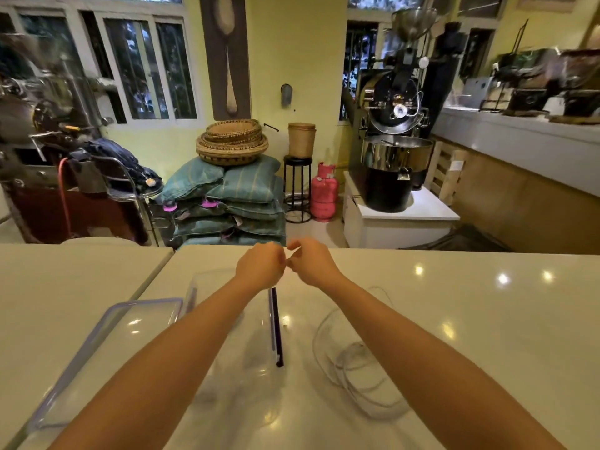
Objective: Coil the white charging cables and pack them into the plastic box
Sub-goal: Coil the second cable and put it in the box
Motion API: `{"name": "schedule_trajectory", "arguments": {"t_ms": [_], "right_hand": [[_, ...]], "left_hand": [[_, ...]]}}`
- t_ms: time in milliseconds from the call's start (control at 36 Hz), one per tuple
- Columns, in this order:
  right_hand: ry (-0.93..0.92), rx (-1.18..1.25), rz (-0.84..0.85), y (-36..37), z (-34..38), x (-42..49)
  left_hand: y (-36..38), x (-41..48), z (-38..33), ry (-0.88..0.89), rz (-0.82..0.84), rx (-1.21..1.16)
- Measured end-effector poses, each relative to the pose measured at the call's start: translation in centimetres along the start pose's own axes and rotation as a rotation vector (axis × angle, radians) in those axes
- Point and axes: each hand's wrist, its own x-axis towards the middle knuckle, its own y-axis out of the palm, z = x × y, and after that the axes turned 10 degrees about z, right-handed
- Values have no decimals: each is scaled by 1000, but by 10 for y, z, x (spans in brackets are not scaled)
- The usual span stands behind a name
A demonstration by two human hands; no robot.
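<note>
Both curled, your left hand (pixel 259 266) and right hand (pixel 313 263) nearly touch at centre; what either grip pinches cannot be told. White cable (pixel 352 357) sprawls lower right, apart from both, beside the blurred plastic box (pixel 274 319).

The table (pixel 454 303) is pale, smooth and highly glossy, mirroring lights as bright spots. On it, the plastic box (pixel 274 319) at 6 o'clock and its lid (pixel 107 336) at 8 o'clock are clear, shiny plastic with violet-tinted rims. The charging cable (pixel 350 362) at 5 o'clock looks smooth and white. At 12 o'clock, rough woven baskets (pixel 232 144) sit on cloth sacks (pixel 227 193); the roaster's tray (pixel 396 154) at 1 o'clock is polished metal.
</note>
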Motion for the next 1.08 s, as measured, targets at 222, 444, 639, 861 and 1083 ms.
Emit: {"name": "schedule_trajectory", "arguments": {"t_ms": [222,444,639,861,1083], "right_hand": [[0,65,-36,-56,-56,-45],[88,-95,69,-66,-112,-83],[156,-211,200,-57,-140,-103],[287,-247,248,-44,-157,-111],[287,-300,302,-40,-152,-118]], "left_hand": [[20,-16,-62,224,104,-259],[49,-36,-104,382,293,-268],[82,-43,-116,435,382,-37],[102,-45,-118,406,358,148],[104,-48,-122,423,309,298]]}}
